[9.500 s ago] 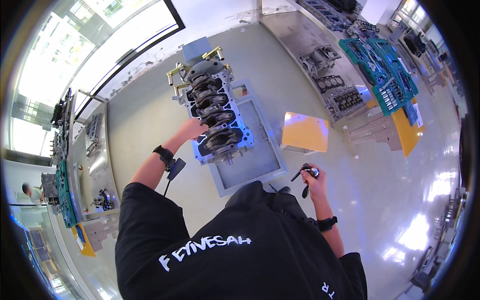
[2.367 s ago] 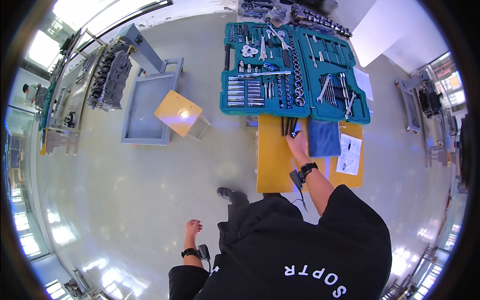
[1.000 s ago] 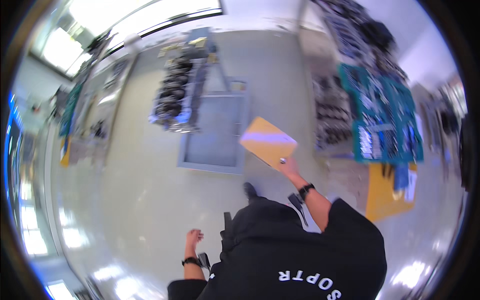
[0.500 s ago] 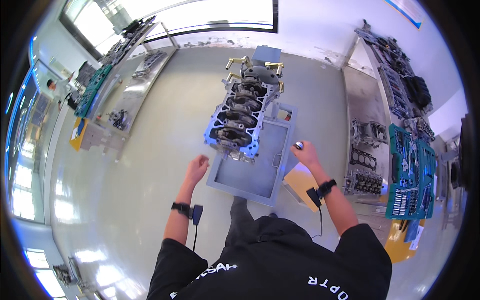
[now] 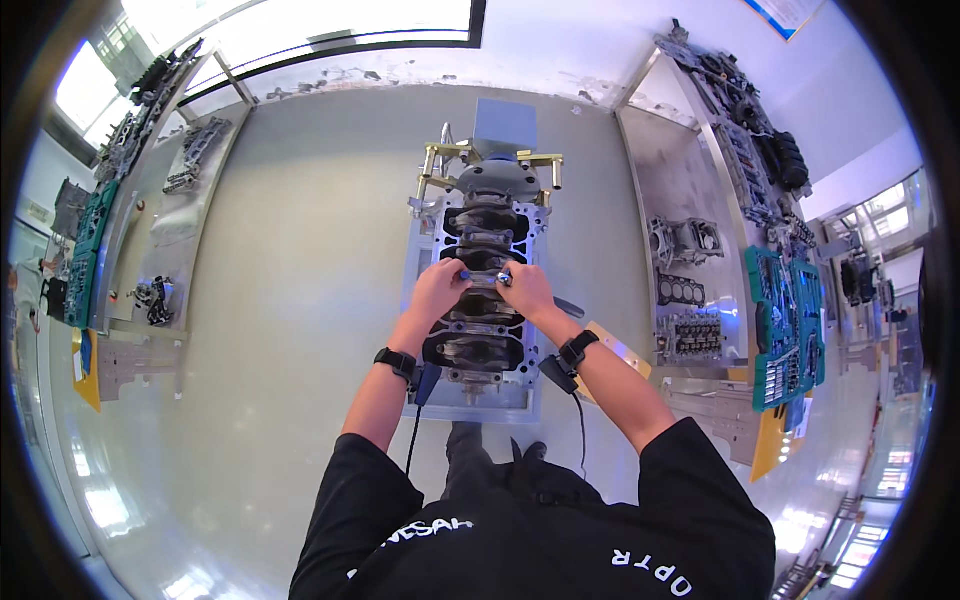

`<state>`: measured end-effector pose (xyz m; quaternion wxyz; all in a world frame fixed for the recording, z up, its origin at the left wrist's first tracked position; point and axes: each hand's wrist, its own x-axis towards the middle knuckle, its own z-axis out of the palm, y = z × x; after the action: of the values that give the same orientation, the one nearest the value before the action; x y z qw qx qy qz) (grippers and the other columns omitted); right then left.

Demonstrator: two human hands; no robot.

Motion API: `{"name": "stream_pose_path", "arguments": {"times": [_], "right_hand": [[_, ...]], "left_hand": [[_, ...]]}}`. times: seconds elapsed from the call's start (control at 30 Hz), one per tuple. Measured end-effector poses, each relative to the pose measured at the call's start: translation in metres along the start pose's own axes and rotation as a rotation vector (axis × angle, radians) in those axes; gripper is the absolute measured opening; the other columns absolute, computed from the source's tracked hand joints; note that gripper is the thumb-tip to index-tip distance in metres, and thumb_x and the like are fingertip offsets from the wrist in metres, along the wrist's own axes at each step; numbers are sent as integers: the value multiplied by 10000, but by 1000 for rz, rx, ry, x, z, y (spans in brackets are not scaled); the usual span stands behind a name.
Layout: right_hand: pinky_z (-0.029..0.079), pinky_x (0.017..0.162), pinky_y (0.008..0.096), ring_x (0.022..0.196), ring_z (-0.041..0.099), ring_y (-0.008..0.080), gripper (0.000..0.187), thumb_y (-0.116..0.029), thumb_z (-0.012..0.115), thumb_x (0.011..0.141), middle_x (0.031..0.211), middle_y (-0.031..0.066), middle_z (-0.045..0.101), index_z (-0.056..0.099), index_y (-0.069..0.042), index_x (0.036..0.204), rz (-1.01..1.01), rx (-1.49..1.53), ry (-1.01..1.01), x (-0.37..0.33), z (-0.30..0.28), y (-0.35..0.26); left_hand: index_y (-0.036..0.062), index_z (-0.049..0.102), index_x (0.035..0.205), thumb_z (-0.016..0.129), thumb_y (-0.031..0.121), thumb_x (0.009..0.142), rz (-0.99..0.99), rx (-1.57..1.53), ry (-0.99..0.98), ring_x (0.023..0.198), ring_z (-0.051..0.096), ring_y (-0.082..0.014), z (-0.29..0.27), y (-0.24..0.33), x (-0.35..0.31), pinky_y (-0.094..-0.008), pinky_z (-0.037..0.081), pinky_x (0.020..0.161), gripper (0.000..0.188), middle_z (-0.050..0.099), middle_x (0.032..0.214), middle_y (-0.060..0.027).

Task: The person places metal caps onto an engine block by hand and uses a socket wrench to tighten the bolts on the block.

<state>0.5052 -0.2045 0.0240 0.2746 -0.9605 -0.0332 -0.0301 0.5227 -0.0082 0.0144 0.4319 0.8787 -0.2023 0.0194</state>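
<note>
An engine block [image 5: 529,345] hangs before me on a stand [image 5: 506,128], its row of crankshaft bearing caps facing up. My left hand [image 5: 437,291] rests over the middle of the block, fingers pinched at one cap; a small bluish piece shows at the fingertips, too small to name. Opposite it, my right hand [image 5: 529,293] is closed on a small shiny metal cylinder [image 5: 504,279], which looks like a socket, at the same cap. The fingers partly hide that cap.
Brass-coloured arms [image 5: 541,159] join the block to the stand, above a grey tray [image 5: 530,408]. To the right are a shelf with engine parts [image 5: 684,290] and a green tool case [image 5: 770,330]. Another shelf [image 5: 190,240] and tool case [image 5: 97,225] stand left.
Both hands have come forward and inward from beside the block onto its middle. My view has shifted, so the block now sits straight and nearer. The right hand still holds the shiny piece.
</note>
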Motion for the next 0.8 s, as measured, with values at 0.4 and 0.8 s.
{"name": "stream_pose_path", "arguments": {"times": [0.4, 0.8], "right_hand": [[470, 593, 371, 640, 613, 324, 201, -156, 668, 696, 690, 181, 618, 629, -2, 819, 53, 379, 76, -17, -95, -44], [488, 631, 388, 683, 630, 310, 297, -270, 693, 654, 701, 169, 629, 658, -53, 853, 121, 161, -147, -257, -180, 53]], "left_hand": [[1, 589, 833, 714, 59, 751, 47, -241, 7, 614, 519, -96, -59, 75, 22, -252, 426, 548, 160, 548, 713, -32], [11, 673, 1020, 682, 80, 795, -138, -541, -714, 745, 565, -54, 123, 214, -114, -226, 468, 676, 235, 663, 813, -5]]}}
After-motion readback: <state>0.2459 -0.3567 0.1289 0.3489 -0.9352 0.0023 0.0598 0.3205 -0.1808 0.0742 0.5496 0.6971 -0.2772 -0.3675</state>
